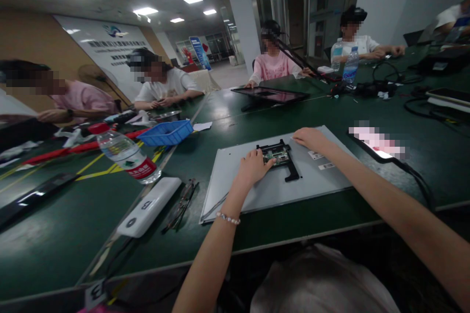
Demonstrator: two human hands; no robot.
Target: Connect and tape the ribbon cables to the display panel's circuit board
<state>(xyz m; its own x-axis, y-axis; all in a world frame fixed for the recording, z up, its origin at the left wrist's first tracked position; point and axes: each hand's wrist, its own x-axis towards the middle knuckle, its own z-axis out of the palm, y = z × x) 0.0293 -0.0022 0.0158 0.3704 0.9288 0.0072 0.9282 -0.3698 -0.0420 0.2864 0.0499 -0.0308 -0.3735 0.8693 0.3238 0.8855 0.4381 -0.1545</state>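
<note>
A flat grey metal panel [249, 195], like the back of a screen, lies on the green table in front of me. On it sits a black plastic bracket [293, 172] with a green circuit board [281, 157] inside its frame. My left hand [252, 167] grips the bracket's left side, its thumb over the board's near edge. To the right of the bracket, my right hand [306, 137] is closed above the panel's far part with its fingers curled together. Anything between those fingers is too small or hidden to make out. White labels [326, 166] are stuck on the panel below my right forearm.
Left of the panel are eyeglasses [181, 205], a white power bank [150, 208], a water bottle [128, 156] and a blue tray [167, 132]. A lit phone [376, 144] with a cable lies to the right. Across the table, a person sits behind a dark screen [271, 94].
</note>
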